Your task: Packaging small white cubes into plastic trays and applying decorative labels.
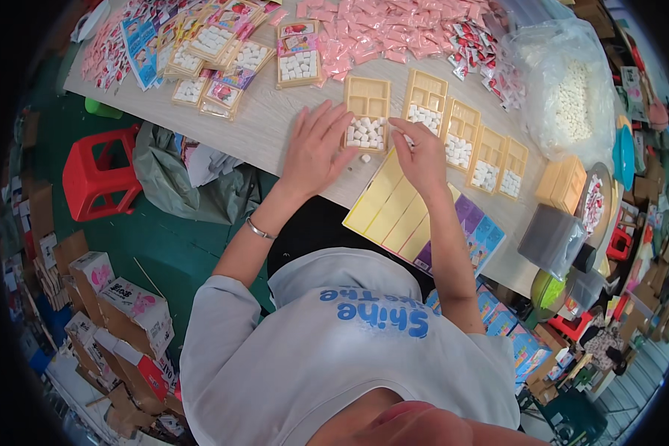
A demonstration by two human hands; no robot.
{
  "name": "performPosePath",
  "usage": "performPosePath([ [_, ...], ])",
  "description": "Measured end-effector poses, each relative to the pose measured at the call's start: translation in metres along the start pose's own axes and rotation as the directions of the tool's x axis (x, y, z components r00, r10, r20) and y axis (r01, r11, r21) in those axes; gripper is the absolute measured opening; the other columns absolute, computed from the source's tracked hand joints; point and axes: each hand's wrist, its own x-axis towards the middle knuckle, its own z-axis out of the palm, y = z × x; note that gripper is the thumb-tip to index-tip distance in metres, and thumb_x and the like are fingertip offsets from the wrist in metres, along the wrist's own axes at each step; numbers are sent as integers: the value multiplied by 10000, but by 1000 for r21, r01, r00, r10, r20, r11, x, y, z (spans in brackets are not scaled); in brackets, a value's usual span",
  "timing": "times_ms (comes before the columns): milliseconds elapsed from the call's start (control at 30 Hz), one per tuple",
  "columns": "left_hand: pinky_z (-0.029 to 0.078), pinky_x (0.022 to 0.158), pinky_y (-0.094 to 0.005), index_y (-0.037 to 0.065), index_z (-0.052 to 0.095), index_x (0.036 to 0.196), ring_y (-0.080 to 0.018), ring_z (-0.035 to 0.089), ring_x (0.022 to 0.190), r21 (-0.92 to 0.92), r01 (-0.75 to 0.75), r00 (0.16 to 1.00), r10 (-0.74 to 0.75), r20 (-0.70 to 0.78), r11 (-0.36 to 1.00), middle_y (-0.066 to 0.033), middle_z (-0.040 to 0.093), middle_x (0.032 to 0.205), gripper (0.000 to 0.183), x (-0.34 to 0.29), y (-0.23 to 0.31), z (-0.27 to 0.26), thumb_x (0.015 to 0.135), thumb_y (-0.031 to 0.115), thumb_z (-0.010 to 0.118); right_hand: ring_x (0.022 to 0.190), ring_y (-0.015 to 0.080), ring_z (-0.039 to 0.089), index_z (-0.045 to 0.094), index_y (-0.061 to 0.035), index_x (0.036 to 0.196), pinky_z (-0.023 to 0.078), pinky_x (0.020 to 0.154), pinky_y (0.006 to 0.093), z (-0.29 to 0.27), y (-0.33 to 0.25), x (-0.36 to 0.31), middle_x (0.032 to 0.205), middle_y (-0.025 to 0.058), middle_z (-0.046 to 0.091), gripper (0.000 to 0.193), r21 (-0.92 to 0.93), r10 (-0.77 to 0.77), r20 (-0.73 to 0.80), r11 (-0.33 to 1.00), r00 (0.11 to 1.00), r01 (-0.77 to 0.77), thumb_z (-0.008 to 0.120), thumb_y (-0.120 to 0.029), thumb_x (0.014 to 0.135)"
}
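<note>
A cream compartment tray (367, 86) lies between my hands, its near compartment filled with small white cube-like pieces (366, 134). My left hand (314, 154) rests at its left side, fingers stretched out, the fingertips by the tray's edge. At the right side is my right hand (421, 157), its fingers bent and held together, the fingertips at the tray's right edge; whether they pinch anything is hidden. One loose white piece (365, 158) sits on the table just below the tray. Several similar part-filled trays (486, 160) run in a slanting row beyond my right hand.
Pink sachets (379, 33) are heaped at the back. Finished-looking packs (299, 56) with printed cards stand back left. A clear bag of white pieces (572, 97), stacked cream trays (560, 183) and a yellow-purple card sheet (394, 204) lie rightward. A red stool (100, 175) stands left.
</note>
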Motion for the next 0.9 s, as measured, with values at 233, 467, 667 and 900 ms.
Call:
performPosePath([
  [233, 314, 1156, -554, 129, 685, 1262, -270, 530, 1297, 171, -62, 998, 62, 1, 983, -37, 629, 1319, 401, -2, -10, 9, 898, 289, 736, 671, 297, 687, 752, -159, 1133, 547, 588, 427, 11, -4, -1, 805, 74, 676, 232, -329, -130, 56, 934, 990, 142, 683, -146, 912],
  [467, 249, 1194, -596, 129, 589, 1431, -252, 423, 1451, 219, -98, 989, 70, 134, 971, -18, 534, 1522, 582, -4, -6, 7, 919, 378, 705, 706, 310, 695, 746, -162, 1171, 548, 626, 411, 9, -12, 0, 824, 106, 688, 245, -355, -78, 133, 927, 988, 121, 658, -124, 946],
  [667, 290, 1172, -572, 135, 665, 1329, -241, 492, 1374, 155, -26, 1000, 27, -5, 988, -41, 622, 1391, 508, -6, -5, -10, 874, 345, 753, 862, 249, 730, 718, -59, 1215, 563, 706, 335, -5, 4, -14, 996, 157, 744, 247, 30, 18, -45, 999, 999, -17, 614, -62, 991],
  [900, 411, 875, -391, 152, 764, 893, -186, 605, 853, 70, -63, 986, 73, -150, 996, 32, 672, 839, 221, -11, 33, 11, 718, 227, 876, 913, 235, 722, 752, -21, 1114, 556, 776, 315, 7, -3, -30, 1029, 150, 752, 170, 84, 120, 55, 989, 991, -125, 663, -74, 978],
])
